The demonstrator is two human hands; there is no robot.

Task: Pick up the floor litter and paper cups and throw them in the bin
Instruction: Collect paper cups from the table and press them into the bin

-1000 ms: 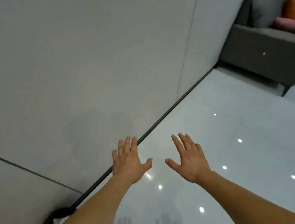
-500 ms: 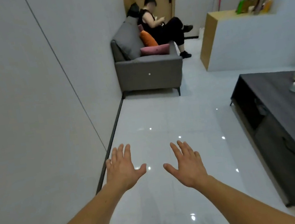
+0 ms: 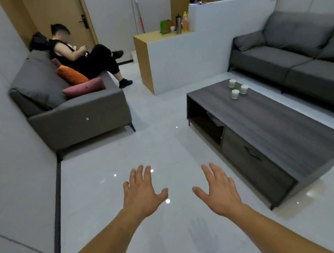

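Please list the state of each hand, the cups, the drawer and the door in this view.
left hand, open, fingers spread, holding nothing.
right hand, open, fingers spread, holding nothing.
paper cups, three, upright on the coffee table, not yet picked up.
drawer, shut.
door, shut.

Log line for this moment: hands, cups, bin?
left hand: open, empty | right hand: open, empty | three paper cups: standing on coffee table, untouched | bin: not in view
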